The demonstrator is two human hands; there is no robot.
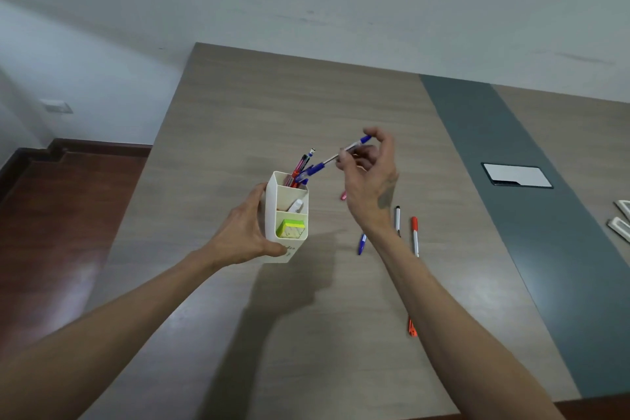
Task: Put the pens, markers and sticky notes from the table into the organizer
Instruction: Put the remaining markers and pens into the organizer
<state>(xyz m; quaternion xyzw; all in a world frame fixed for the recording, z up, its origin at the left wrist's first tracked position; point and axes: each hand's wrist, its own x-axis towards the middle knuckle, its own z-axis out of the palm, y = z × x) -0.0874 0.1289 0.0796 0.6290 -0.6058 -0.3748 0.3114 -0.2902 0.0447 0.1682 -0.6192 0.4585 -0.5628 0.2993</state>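
At centre frame the left hand [250,227] wraps around a cream plastic three-compartment organizer [271,215]. The right hand [370,169] pinches a blue-capped clear ballpoint pen [329,158], cap dipping into the rear compartment. A red-capped white marker [415,236] lies lower right on the wood-grain table [238,112].

Soft even light, faint shadows — wide-angle edge bending, slight blur
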